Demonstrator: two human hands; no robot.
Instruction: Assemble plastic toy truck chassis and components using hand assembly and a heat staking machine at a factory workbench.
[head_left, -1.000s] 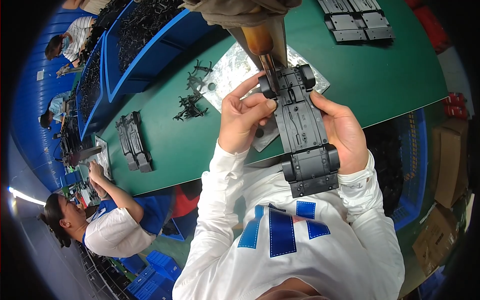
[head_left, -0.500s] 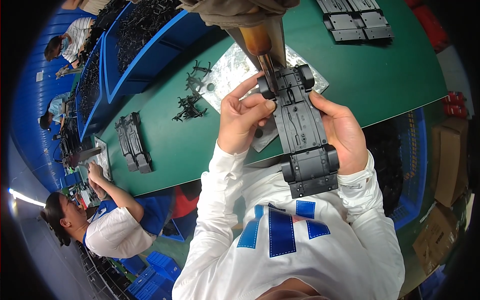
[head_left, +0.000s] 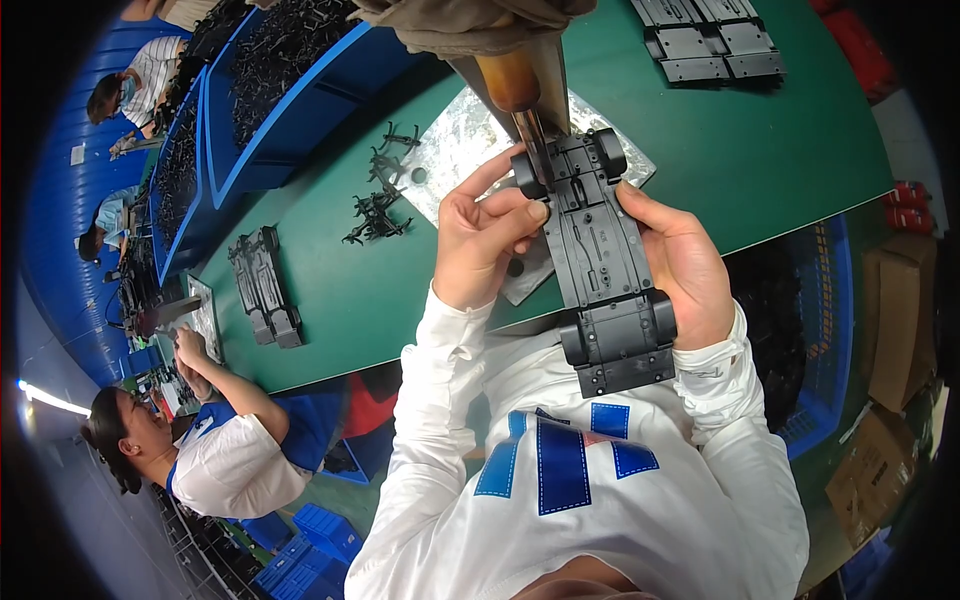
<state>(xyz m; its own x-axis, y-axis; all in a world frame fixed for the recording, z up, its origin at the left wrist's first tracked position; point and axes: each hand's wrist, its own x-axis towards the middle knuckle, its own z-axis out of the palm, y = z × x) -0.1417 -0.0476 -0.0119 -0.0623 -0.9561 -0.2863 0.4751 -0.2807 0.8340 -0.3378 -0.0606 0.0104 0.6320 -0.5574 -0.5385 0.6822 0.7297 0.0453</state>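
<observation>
1. Black model-vehicle chassis (head_left: 602,250), one: held between both hands, tilted, its far end over the silvery metal plate (head_left: 450,140), its near end toward the shirt front.
2. Left hand (head_left: 475,240), one: thumb and forefinger closed on the chassis's left edge near the far-left wheel well (head_left: 526,176), the remaining fingers curled. We would press from here while leaving the fingertips out of the rod's path.
3. Right hand (head_left: 692,275), one: clamped along the right edge, thumb on top. We judge this the steadying side; an even grip should stop the chassis twisting.
4. Metal rod (head_left: 534,150) with amber collar (head_left: 512,82), one: standing just beside the far-left wheel well. We should square the chassis to it, hold firm without bending the plastic, and draw away straight, since the tip may be hot.
5. Black bracket-like parts (head_left: 377,218), a small heap: on the green table (head_left: 800,150), left of the metal plate, within easy reach.
6. Hidden: the right fingers beneath the chassis, its underside, and whatever the left fingertips may pinch.
7. Cut off: the cloth-wrapped mount (head_left: 480,25) above the collar, and the paired chassis (head_left: 712,45) at the upper edge.
8. Hard to make out: the rod tip perhaps touches the chassis, but we cannot be certain from this angle.
</observation>
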